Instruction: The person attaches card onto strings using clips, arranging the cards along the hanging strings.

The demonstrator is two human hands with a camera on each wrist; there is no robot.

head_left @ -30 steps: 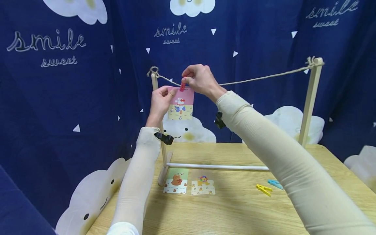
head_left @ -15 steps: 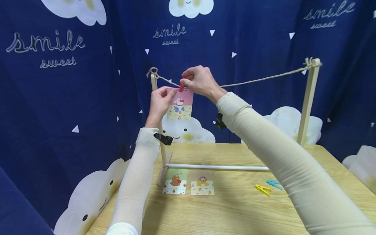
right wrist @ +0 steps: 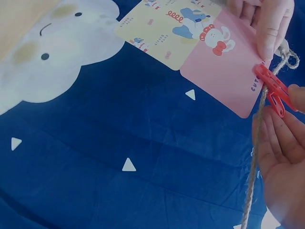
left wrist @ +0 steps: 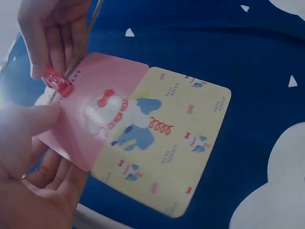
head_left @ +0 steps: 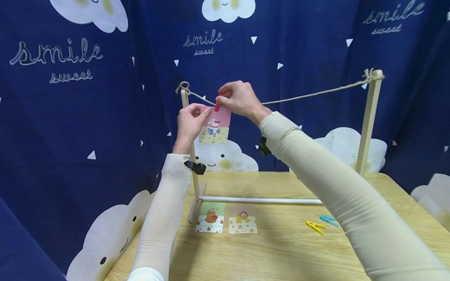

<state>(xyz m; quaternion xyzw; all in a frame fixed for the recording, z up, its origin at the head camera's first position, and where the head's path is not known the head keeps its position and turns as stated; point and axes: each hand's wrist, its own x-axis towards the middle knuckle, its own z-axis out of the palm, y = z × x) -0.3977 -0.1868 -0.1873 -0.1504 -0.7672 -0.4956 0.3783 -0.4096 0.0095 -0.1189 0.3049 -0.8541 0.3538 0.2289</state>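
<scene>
A pink and yellow card (head_left: pixel 215 124) with a rabbit picture hangs upright at the rope (head_left: pixel 313 95). The left hand (head_left: pixel 190 124) pinches its upper left corner between thumb and fingers. At the card's top edge is a red clip (head_left: pixel 217 104), held by the right hand (head_left: pixel 242 99). In the right wrist view the red clip (right wrist: pixel 272 85) has its jaws over the card edge beside the rope (right wrist: pixel 254 162), and the right thumb and fingers are on its handles. In the left wrist view the clip (left wrist: pixel 58 82) sits on the pink half of the card (left wrist: pixel 121 107).
Two cards, one with a bear (head_left: pixel 211 217) and one with a lion (head_left: pixel 243 223), lie on the table (head_left: pixel 267 253) near the left stand foot. A yellow clip (head_left: pixel 315 227) and a blue clip (head_left: pixel 329 220) lie to the right. Wooden posts (head_left: pixel 369 121) and a white bar (head_left: pixel 260 200) form the frame.
Both hands and the card have dipped very slightly in the head view. The grips on the card and the red clip look the same.
</scene>
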